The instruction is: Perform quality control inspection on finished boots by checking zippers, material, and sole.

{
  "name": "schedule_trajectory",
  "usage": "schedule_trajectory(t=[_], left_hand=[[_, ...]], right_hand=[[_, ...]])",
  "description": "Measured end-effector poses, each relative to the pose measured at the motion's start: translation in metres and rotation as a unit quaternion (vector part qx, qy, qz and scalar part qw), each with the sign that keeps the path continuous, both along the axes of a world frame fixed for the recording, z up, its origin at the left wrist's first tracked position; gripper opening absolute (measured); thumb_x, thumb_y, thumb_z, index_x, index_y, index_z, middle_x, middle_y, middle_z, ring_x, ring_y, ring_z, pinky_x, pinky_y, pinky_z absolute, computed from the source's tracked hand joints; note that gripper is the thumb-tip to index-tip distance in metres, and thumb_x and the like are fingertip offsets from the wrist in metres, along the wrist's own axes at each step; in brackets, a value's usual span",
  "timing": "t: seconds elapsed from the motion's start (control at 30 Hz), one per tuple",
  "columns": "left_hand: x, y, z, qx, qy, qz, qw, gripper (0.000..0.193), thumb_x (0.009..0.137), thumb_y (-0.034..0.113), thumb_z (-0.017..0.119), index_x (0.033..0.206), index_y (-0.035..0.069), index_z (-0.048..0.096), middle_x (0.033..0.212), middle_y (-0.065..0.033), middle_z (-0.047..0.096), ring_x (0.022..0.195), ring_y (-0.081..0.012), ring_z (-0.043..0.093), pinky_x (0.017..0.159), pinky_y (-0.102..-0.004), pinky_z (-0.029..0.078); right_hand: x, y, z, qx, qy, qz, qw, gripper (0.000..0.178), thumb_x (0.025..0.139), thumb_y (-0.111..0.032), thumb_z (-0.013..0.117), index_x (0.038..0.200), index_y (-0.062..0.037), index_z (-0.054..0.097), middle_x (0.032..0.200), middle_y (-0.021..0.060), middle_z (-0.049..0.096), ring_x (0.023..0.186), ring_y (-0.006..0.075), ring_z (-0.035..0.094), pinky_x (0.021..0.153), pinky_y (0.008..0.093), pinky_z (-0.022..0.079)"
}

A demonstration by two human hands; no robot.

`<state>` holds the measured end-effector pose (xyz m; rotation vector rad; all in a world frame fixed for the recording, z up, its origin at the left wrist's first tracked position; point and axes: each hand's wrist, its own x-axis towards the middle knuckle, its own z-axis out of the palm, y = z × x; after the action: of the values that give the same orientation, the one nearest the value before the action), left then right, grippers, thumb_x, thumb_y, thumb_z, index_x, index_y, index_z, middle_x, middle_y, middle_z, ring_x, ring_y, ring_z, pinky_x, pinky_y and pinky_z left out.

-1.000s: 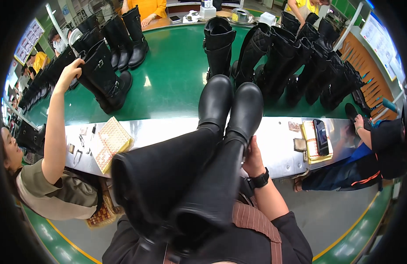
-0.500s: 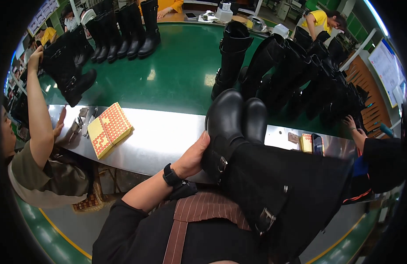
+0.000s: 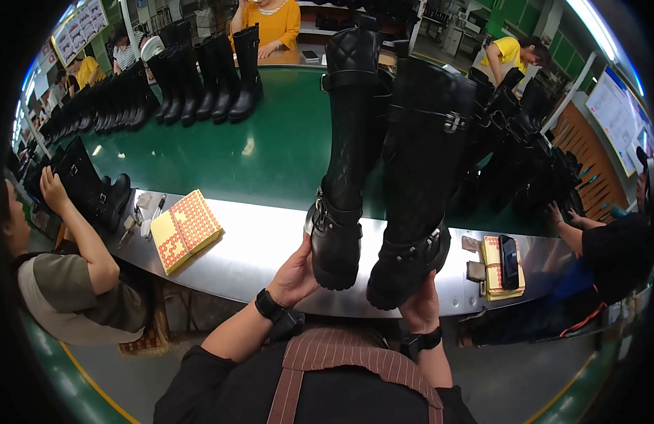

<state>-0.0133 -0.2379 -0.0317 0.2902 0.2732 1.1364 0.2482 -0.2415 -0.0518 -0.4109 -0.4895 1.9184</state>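
Observation:
Two tall black boots stand out in front of me above the steel table edge, shafts up and heels toward me. My left hand (image 3: 295,277) is closed around the foot of the left boot (image 3: 341,240), which has a quilted shaft and buckled straps. Around the heel of the right boot (image 3: 420,166) my right hand (image 3: 421,304) is closed from below, its fingers partly hidden by the sole. Straps with metal buckles cross this boot's ankle and upper shaft. The boots' toes point away and are mostly out of sight.
A banded stack of sticker sheets (image 3: 187,232) lies to the left; another stack (image 3: 493,283) with a phone (image 3: 509,261) lies right. Black boots line the green tabletop (image 3: 199,159) at far left and crowd the right. Co-workers sit or stand on both sides, one handling a boot (image 3: 93,191).
The boots have swung from lying toward me to upright with shafts up. My right hand has come into view beneath one. The left co-worker's raised boot has come down to the table.

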Motion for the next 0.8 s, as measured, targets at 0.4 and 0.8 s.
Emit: schedule_trajectory(t=[0.4, 0.8], left_hand=[[0.002, -0.005, -0.010, 0.002, 0.076, 0.067, 0.995, 0.058, 0.099, 0.045, 0.041, 0.145, 0.011, 0.031, 0.143, -0.0091, 0.046, 0.131, -0.0231, 0.046, 0.110, -0.0442, 0.037], [0.009, -0.005, -0.010, -0.004, 0.113, 0.088, 0.990, 0.065, 0.099, 0.052, 0.032, 0.146, 0.007, 0.029, 0.144, -0.0117, 0.044, 0.131, -0.0254, 0.046, 0.108, -0.0454, 0.039]], right_hand=[[-0.013, -0.002, 0.013, -0.020, -0.034, -0.081, 0.996, 0.054, 0.094, -0.042, 0.058, 0.135, -0.0095, 0.047, 0.132, 0.0082, 0.056, 0.122, 0.0268, 0.052, 0.103, 0.0443, 0.041], [-0.009, 0.000, 0.006, -0.028, -0.062, -0.078, 0.995, 0.056, 0.095, -0.042, 0.055, 0.139, -0.0105, 0.043, 0.140, 0.0087, 0.049, 0.127, 0.0286, 0.048, 0.105, 0.0445, 0.041]])
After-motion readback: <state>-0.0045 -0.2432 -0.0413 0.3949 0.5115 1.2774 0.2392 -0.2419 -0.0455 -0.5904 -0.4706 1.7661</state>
